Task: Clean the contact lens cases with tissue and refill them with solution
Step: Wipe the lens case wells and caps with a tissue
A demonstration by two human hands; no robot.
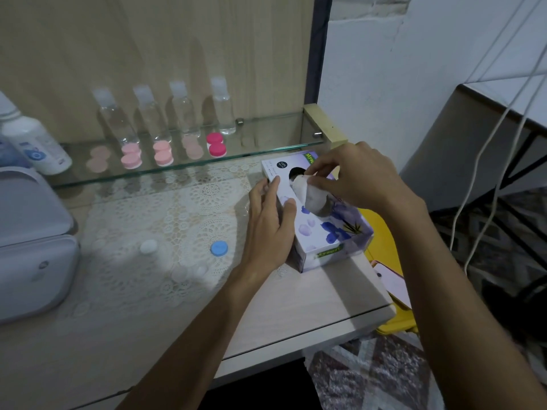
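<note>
A purple flowered tissue box lies on the desk at the right. My left hand rests flat on the box's left side with straight fingers. My right hand pinches a white tissue sticking out of the box's slot. On the lace mat lie a white cap, a blue cap and a clear open lens case. Pink lens cases and a magenta one sit on the glass shelf. A white solution bottle stands at the far left.
Several clear small bottles line the back of the shelf. A grey box fills the left of the desk. A phone and a yellow object lie past the desk's right edge. White cables hang at the right.
</note>
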